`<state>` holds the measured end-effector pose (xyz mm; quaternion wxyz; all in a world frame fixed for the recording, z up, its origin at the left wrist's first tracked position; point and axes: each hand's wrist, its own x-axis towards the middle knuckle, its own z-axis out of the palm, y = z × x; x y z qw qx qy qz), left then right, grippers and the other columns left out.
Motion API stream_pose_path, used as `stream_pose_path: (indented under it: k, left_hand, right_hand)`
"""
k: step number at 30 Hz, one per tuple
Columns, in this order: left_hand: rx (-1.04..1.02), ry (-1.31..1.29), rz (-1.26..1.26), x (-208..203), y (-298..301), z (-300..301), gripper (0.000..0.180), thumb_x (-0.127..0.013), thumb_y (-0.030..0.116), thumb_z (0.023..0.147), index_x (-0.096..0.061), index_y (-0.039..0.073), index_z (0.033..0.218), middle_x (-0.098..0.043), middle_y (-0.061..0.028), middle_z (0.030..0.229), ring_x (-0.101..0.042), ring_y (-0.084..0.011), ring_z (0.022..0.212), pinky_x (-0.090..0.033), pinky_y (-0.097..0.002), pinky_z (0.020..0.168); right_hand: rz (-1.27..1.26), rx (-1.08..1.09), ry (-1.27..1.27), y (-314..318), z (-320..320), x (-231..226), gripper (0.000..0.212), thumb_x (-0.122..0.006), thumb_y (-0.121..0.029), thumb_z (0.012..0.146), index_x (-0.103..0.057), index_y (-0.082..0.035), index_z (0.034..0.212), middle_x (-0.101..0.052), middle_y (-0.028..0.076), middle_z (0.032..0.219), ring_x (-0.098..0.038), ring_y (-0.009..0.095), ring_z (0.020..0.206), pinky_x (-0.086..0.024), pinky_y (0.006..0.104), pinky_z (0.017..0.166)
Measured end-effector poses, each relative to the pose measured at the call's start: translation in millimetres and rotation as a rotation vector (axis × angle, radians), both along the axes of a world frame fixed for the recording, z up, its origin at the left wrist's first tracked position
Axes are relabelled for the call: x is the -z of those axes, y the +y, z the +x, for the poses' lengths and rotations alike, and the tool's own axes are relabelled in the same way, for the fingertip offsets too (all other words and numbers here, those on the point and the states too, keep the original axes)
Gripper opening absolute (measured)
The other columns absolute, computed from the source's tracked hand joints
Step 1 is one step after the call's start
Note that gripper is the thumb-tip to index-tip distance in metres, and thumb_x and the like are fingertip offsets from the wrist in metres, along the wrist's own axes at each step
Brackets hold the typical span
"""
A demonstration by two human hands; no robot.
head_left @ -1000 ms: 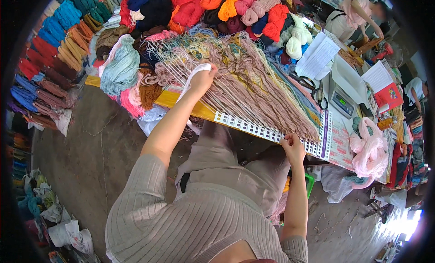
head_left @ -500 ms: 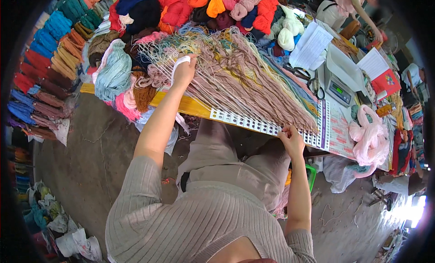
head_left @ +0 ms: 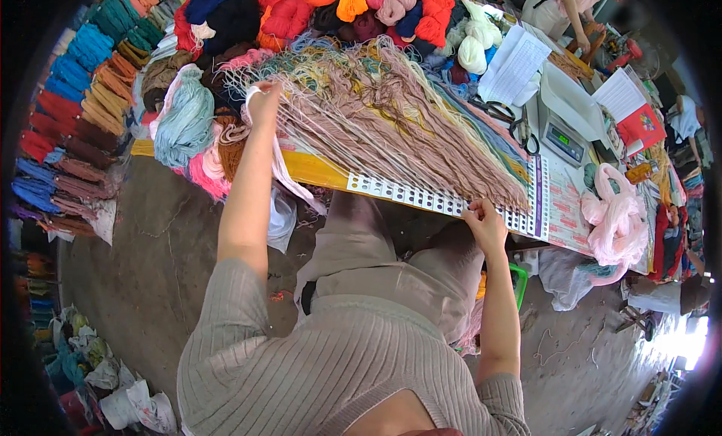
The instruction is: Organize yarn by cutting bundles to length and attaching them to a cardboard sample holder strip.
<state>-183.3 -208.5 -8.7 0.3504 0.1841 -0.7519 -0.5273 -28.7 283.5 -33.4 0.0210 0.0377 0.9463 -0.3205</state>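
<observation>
A white card strip (head_left: pixel 406 201) with rows of holes runs along the table's front edge. Many mauve yarn strands (head_left: pixel 421 146) fan out from its holes across the table, with yellow, cream and blue-green strands among them. My left hand (head_left: pixel 265 105) is closed on pale pink-white yarn (head_left: pixel 281 165), which drapes from it past the table edge, beside the strands' loose far-left ends. At the card's front edge, near its right end, my right hand (head_left: pixel 485 224) has thumb and fingers pinched together. Whatever lies between those fingertips is too small to make out.
Bright yarn skeins (head_left: pixel 286 19) pile up at the back. A light blue skein (head_left: pixel 184 120) lies at the left. Black scissors (head_left: pixel 519 128), a digital scale (head_left: pixel 562 139) and a pink skein (head_left: pixel 613 214) sit at the right. Another person (head_left: pixel 560 11) bends at the far right.
My left hand has moved left and slightly away from me, drawing out the pale yarn, which now hangs longer. My right hand has stayed at the card edge.
</observation>
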Motion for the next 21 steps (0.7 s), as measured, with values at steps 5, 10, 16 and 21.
stream_pose_path:
  k: [5,10,16,21]
  left_hand:
    - [-0.144,-0.081,-0.065,6,-41,8,0.049,-0.068,0.009,0.071,-0.043,0.004,0.114,-0.052,-0.0079,0.088,-0.053,-0.0208,0.072,-0.044,-0.0333,0.065]
    - [0.109,0.057,-0.561,-6,5,26,0.018,-0.065,0.024,0.079,-0.064,0.009,0.088,-0.055,-0.0104,0.099,-0.055,-0.0271,0.092,-0.043,-0.035,0.082]
    - [0.433,-0.078,-0.596,33,66,24,0.019,-0.064,0.02,0.081,-0.064,0.002,0.086,-0.048,-0.0122,0.102,-0.055,-0.0307,0.083,-0.045,-0.0381,0.075]
    - [0.297,-0.198,-0.561,51,75,11,0.031,-0.063,0.031,0.081,-0.061,0.0,0.076,-0.051,-0.0119,0.096,-0.057,-0.0324,0.076,-0.043,-0.0419,0.069]
  right_hand:
    - [0.001,0.002,-0.001,0,-2,1,0.028,-0.063,-0.033,0.072,-0.059,-0.012,0.09,-0.057,0.0,0.065,-0.058,0.019,0.064,-0.042,0.0337,0.059]
    - [0.007,0.017,-0.001,1,-1,-1,0.028,-0.064,-0.033,0.072,-0.059,-0.012,0.089,-0.057,0.0,0.065,-0.058,0.018,0.063,-0.043,0.0332,0.059]
    - [-0.012,0.004,0.012,0,-3,3,0.028,-0.064,-0.033,0.071,-0.059,-0.012,0.089,-0.056,0.0,0.064,-0.057,0.017,0.062,-0.042,0.0323,0.059]
    - [-0.018,0.012,-0.012,-2,-4,4,0.028,-0.064,-0.033,0.071,-0.059,-0.011,0.089,-0.056,0.0,0.064,-0.056,0.016,0.062,-0.042,0.0317,0.058]
